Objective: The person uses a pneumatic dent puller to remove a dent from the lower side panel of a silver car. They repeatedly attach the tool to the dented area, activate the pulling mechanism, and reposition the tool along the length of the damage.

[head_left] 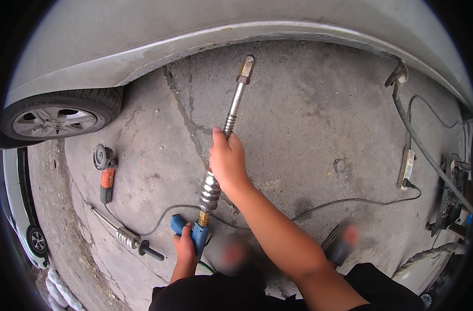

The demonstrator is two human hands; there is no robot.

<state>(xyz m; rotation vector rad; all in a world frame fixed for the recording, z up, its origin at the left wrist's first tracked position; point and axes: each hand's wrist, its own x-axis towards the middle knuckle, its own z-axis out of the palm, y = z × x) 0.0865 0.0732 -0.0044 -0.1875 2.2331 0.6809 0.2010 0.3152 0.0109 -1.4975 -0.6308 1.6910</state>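
Observation:
A slide hammer dent puller (pixel 237 98) extends away from me over the concrete, its long metal shaft pointing toward the car's sill. A hexagonal piece forms its far tip, apart from the sill in this view. My left hand (pixel 184 249) is closed around the blue pistol-shaped handle (pixel 199 236) at the near end. Farther up, my right hand (pixel 228 160) wraps around the shaft between a coil spring and the ribbed chrome weight (pixel 210 191). The right palm and what lies beneath it are hidden. A brass-coloured fitting (pixel 203 218) joins weight and handle.
The light-coloured car's sill (pixel 247 26) spans the far side, with a wheel (pixel 55 122) at left. An orange angle grinder (pixel 107 179) and another slide hammer (pixel 127 237) lie left. At right are a clamp (pixel 399 73) with a thick cable and a power strip (pixel 407 168).

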